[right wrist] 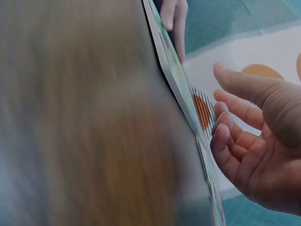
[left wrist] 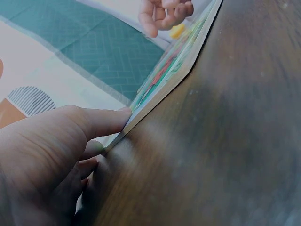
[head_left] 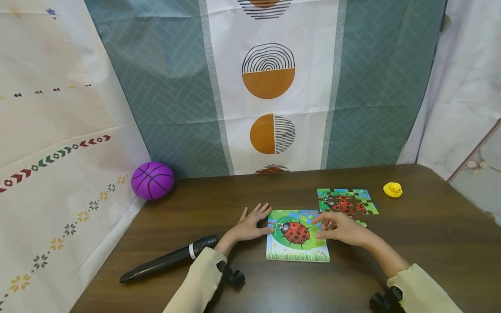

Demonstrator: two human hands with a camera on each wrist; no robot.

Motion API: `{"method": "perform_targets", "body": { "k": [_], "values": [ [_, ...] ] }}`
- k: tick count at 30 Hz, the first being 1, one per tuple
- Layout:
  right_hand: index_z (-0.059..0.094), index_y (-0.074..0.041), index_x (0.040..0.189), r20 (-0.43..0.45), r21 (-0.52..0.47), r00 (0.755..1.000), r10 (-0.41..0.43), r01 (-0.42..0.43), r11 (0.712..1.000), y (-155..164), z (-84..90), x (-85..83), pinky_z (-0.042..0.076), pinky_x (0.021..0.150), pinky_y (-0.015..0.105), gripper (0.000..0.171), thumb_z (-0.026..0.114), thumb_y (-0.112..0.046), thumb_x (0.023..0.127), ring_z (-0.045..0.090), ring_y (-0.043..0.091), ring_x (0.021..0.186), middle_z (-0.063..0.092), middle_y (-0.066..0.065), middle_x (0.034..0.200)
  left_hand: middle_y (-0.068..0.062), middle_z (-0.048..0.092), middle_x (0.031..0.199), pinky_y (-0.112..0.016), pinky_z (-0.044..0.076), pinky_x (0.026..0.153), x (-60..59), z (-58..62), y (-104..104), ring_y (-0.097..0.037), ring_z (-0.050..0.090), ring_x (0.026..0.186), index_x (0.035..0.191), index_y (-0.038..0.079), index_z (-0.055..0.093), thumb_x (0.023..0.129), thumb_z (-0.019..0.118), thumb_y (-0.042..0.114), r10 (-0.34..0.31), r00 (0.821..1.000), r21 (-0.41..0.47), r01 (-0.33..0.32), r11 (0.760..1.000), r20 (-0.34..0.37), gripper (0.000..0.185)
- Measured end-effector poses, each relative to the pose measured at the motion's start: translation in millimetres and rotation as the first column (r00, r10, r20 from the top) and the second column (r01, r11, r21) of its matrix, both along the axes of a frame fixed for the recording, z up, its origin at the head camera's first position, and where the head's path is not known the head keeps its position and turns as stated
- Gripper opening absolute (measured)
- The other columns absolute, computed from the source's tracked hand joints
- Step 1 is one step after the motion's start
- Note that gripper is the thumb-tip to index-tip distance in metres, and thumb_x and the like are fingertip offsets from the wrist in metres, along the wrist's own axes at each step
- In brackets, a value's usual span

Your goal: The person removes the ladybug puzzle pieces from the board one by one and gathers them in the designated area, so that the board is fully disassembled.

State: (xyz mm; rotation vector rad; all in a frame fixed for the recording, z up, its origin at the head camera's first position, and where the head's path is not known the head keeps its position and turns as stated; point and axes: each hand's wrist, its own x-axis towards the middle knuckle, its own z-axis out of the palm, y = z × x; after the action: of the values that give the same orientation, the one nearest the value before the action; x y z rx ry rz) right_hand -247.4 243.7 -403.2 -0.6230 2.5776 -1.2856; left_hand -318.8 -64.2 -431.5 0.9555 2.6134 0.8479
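Note:
A square ladybug puzzle board (head_left: pixel 297 243) lies flat on the dark wooden table (head_left: pixel 391 261). My left hand (head_left: pixel 259 221) rests at its left edge with the fingers straight and spread. In the left wrist view the thumb of that hand (left wrist: pixel 87 129) presses against the board's edge (left wrist: pixel 160 89). My right hand (head_left: pixel 326 226) hovers over the board's right edge with loosely curled fingers. The right wrist view shows this hand (right wrist: pixel 235 132) holding nothing, beside the board (right wrist: pixel 176 75). A partly assembled ladybug puzzle (head_left: pixel 346 202) lies just behind the right hand.
A yellow rubber duck (head_left: pixel 392 189) sits at the back right of the table. A purple ball (head_left: pixel 152 180) rests in the back left corner against the hanging cloths. A long black cylinder (head_left: pixel 168 259) lies at the front left, near my left sleeve.

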Motion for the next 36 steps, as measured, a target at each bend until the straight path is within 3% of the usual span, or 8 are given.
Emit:
{"method": "perform_targets", "body": {
  "k": [10, 18, 36],
  "values": [
    [0.052, 0.003, 0.126, 0.063, -0.041, 0.989, 0.131, -0.129, 0.991, -9.8, -8.3, 2.3, 0.038, 0.053, 0.022, 0.053, 0.071, -0.020, 0.082, 0.039, 0.003, 0.057, 0.054, 0.009, 0.086, -0.007, 0.014, 0.159, -0.062, -0.009, 0.113, 1.4, 1.4, 0.1, -0.030, 0.004, 0.148, 0.149, 0.012, 0.025, 0.092, 0.055, 0.042, 0.002, 1.000, 0.012, -0.002, 1.000, 0.010, 0.072],
    [0.054, 0.004, 0.125, 0.080, -0.007, 0.991, 0.108, -0.107, 0.994, -10.3, -10.2, 3.9, 0.034, 0.054, 0.022, 0.058, 0.076, -0.021, 0.077, 0.036, 0.004, 0.063, 0.048, 0.008, 0.086, -0.007, 0.014, 0.159, -0.062, -0.009, 0.113, 1.5, 2.1, 1.3, -0.030, 0.003, 0.148, 0.149, 0.011, 0.025, 0.092, 0.055, 0.041, 0.000, 1.000, 0.011, 0.000, 1.000, 0.014, 0.071],
    [0.059, 0.000, 0.111, 0.066, 0.010, 0.989, 0.129, -0.130, 0.991, -10.5, -11.8, 1.1, 0.034, 0.054, 0.021, 0.043, 0.075, -0.021, 0.078, 0.033, 0.003, 0.060, 0.043, 0.003, 0.077, -0.006, 0.014, 0.159, -0.061, -0.010, 0.113, 0.4, 1.1, 1.2, -0.029, 0.003, 0.148, 0.149, 0.012, 0.024, 0.092, 0.054, 0.042, 0.005, 1.000, 0.003, -0.005, 1.000, 0.014, 0.071]
  ]
}}
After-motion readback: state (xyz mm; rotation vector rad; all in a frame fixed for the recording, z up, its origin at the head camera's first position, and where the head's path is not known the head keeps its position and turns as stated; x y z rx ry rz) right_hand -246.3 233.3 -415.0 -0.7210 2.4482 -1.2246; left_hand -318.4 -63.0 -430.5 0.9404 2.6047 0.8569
